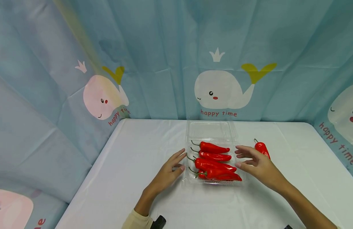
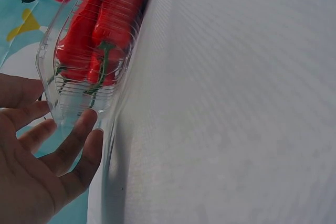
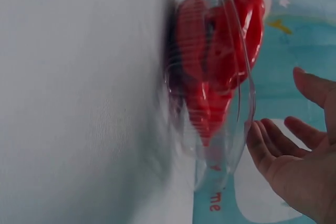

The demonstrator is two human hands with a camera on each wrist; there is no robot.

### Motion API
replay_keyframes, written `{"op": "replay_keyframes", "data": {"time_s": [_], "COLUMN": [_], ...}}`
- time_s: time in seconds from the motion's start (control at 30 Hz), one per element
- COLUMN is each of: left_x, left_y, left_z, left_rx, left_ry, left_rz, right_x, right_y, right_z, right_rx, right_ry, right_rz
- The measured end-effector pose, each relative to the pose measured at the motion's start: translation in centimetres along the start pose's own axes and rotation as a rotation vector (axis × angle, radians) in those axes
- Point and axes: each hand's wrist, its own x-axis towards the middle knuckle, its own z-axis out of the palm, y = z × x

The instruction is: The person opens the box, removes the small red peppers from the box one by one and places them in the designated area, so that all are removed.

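A clear plastic clamshell box lies open on the white table, its lid folded back toward the curtain. Several red chili peppers with curved green stems fill the base, lying crosswise and stacked toward the front. My left hand is at the box's left side, fingers spread and slightly bent; the left wrist view puts its fingertips at the clear wall. At the right side is my right hand, fingers loosely extended beside the rim. Neither hand holds anything. Whether the fingertips touch the plastic, I cannot tell.
Another red chili pepper lies on the table behind my right hand, partly hidden by it. A white cloth covers the table. Blue curtains with whale prints hang behind it and along both sides.
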Motion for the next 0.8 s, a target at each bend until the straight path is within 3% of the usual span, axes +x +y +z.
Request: {"op": "replay_keyframes", "data": {"time_s": [0.23,0.5,0.8], "left_x": [0.1,0.1,0.1], "left_y": [-0.1,-0.2,-0.1], "left_z": [0.0,0.1,0.0], "left_rx": [-0.003,-0.008,-0.011], "left_ry": [-0.003,-0.002,-0.003], "left_rz": [-0.001,-0.005,-0.006], "right_x": [-0.2,-0.3,0.0], "right_y": [-0.9,-1.3,-1.2], "right_z": [1.2,2.2,3.0], "right_rx": [0.062,0.134,0.031], "right_ry": [-0.061,-0.138,-0.186], "right_rz": [-0.029,0.015,-0.052]}}
